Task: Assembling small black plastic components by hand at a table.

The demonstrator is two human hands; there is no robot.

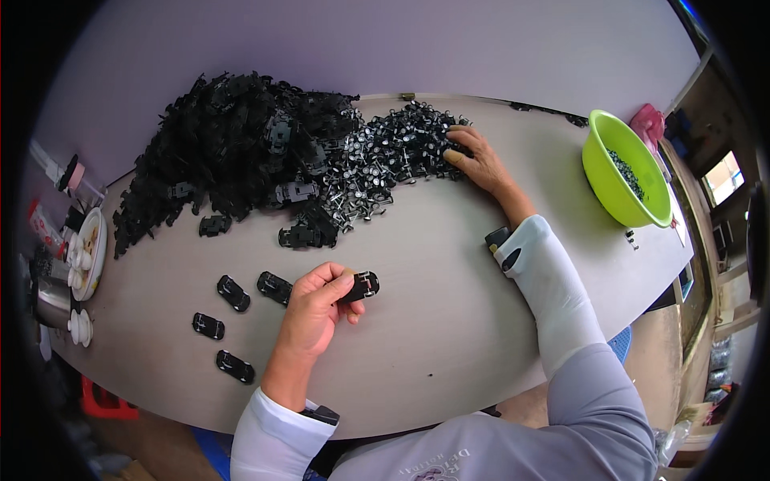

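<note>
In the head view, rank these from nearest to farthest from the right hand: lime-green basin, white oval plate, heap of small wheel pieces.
From the right hand:
1. Heap of small wheel pieces: at its fingers, toward the left.
2. Lime-green basin: to its right.
3. White oval plate: far left, beyond the black parts pile.

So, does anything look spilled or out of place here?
A few small dark parts lie loose on the table beside the green bowl, apart from the wheel heap, like strays. A lone dark speck sits toward the person's side.
</note>
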